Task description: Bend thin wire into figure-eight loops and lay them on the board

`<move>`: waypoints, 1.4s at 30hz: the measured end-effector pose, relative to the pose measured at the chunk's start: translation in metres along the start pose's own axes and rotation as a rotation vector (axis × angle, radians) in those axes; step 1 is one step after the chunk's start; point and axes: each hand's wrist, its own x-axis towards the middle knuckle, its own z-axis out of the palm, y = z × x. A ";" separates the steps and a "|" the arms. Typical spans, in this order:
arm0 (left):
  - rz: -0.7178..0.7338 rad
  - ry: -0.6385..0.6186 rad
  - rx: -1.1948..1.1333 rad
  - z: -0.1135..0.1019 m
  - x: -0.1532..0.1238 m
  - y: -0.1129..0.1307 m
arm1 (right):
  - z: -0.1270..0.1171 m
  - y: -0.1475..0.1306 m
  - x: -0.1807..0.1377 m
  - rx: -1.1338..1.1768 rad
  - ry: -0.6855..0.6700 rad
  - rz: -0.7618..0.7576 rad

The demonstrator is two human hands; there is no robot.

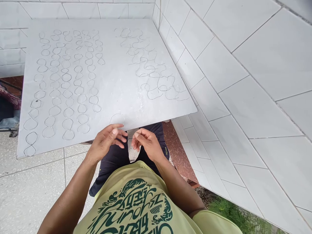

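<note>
A thin curved wire (118, 114) arcs up over the near edge of the white board. My left hand (104, 143) holds this wire, thumb against the index finger and the other fingers loosely spread. Close by on the right, my right hand (148, 143) is pinched, its fingertips at what looks like the wire's free end. Wire figure-eights (83, 123) lie in rows on the left part of the board. Looser S-shaped wire pieces (156, 73) lie overlapping on the right part.
The white board (114, 84) rests above my lap, its far edge near a tiled wall (80, 10). Another tiled wall (231, 87) runs along the right side. A reddish-brown ledge (179, 152) is beside my leg. Dark items (8, 107) sit at the far left.
</note>
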 end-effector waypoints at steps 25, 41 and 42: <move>0.115 0.132 -0.112 -0.001 0.013 -0.012 | 0.002 0.004 -0.002 0.047 0.019 0.055; 0.076 0.238 0.015 0.003 -0.002 -0.011 | -0.015 -0.007 0.015 -0.022 0.113 -0.001; 0.076 0.240 0.023 0.003 -0.003 -0.011 | -0.016 -0.008 0.017 -0.015 0.123 -0.006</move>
